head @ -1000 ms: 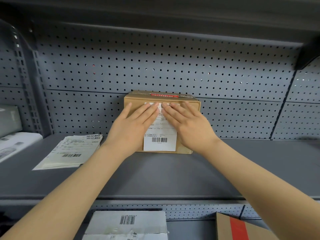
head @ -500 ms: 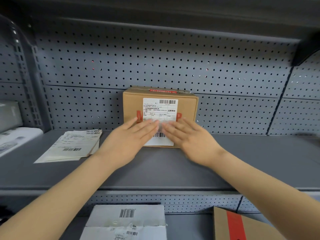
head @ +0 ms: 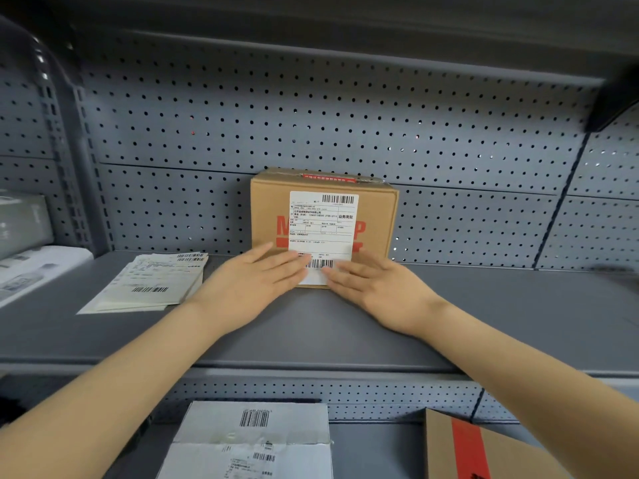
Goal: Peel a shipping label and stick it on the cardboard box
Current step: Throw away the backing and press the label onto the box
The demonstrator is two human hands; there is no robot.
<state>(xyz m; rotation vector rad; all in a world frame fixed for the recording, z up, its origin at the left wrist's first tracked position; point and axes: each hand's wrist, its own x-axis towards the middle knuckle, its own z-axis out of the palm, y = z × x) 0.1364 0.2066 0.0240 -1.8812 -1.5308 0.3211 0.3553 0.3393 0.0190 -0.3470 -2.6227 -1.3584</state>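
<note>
Grey metal shelf with pegboard back panel. Cardboard box stands upright at the back of the shelf, against the pegboard, red print on its front, red tape along the top. White shipping label is stuck flat on the box front, barcodes at top and bottom. Left hand flat, fingers together and extended, fingertips on the label's lower left edge. Right hand flat likewise, fingertips on the label's lower right corner; neither hand grips anything. Stack of label sheets lies on the shelf left of the box, apart from it. Lower shelf holds a white parcel and a brown box with red stripe.
</note>
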